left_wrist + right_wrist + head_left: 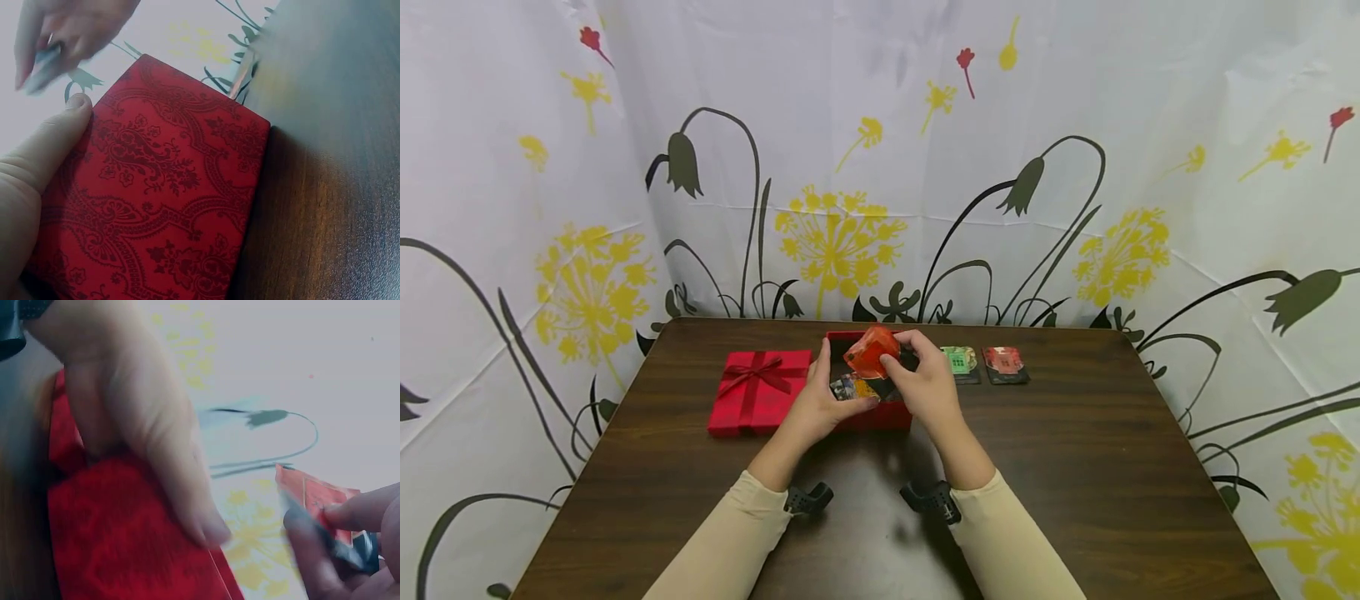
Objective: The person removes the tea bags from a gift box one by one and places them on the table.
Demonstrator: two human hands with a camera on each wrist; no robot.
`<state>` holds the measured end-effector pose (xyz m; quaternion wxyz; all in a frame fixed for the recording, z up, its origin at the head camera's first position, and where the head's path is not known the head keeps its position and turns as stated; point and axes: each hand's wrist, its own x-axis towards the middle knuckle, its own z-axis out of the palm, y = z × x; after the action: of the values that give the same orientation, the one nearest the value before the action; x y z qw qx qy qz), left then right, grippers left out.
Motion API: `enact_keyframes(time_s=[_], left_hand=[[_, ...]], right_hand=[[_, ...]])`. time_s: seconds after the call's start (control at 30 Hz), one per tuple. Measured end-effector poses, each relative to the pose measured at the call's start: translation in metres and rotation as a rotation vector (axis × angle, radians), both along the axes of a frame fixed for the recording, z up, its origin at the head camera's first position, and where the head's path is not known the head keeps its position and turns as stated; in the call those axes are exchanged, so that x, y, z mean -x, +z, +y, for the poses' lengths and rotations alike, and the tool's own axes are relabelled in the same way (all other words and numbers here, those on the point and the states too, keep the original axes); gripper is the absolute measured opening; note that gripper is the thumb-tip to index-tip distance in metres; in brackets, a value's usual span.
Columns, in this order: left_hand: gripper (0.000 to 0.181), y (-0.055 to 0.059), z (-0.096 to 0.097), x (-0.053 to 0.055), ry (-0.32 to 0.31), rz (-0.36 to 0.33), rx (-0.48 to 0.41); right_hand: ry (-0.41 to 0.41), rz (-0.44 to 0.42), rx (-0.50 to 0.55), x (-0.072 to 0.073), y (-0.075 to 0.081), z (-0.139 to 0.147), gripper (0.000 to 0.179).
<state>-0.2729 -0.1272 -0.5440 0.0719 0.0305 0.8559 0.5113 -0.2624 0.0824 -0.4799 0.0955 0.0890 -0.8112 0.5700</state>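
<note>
No words, numbers or brands can be read: right of centre in the head view, the print on the green packet (959, 362) and red packet (1006, 365) is too small; the orange-red packet (869, 353) near centre shows nothing legible.

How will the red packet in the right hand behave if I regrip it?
The red packet is probably fairly stiff: in the right-wrist view it juts out from the right hand without drooping. It looks small and thin beside that hand, so likely light. Its glossy highlights suggest it may be slippery.
</note>
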Motion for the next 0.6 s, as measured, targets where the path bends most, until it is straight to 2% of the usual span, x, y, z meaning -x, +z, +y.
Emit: enact_keyframes(time_s=[0.13, 0.23, 0.37, 0.47, 0.6], left_hand=[[0.141, 0.000, 0.002, 0.000, 0.008, -0.012, -0.001], [0.141, 0.000, 0.004, 0.000, 0.011, -0.008, -0.004], [0.142, 0.000, 0.004, 0.000, 0.009, -0.007, -0.014], [0.142, 0.000, 0.003, 0.000, 0.011, -0.010, -0.020], [0.141, 0.001, 0.001, -0.001, 0.010, -0.008, -0.014]], right_hand=[[-0.026, 0.039, -0.022, -0.014, 0.004, 0.020, 0.023], [-0.044, 0.147, -0.055, -0.018, 0.012, 0.038, 0.022], [-0.089, 0.278, -0.045, -0.020, 0.029, 0.063, 0.023], [-0.135, 0.285, -0.023, -0.024, 0.041, 0.080, 0.024], [-0.205, 0.249, -0.063, -0.027, 0.050, 0.095, 0.023]])
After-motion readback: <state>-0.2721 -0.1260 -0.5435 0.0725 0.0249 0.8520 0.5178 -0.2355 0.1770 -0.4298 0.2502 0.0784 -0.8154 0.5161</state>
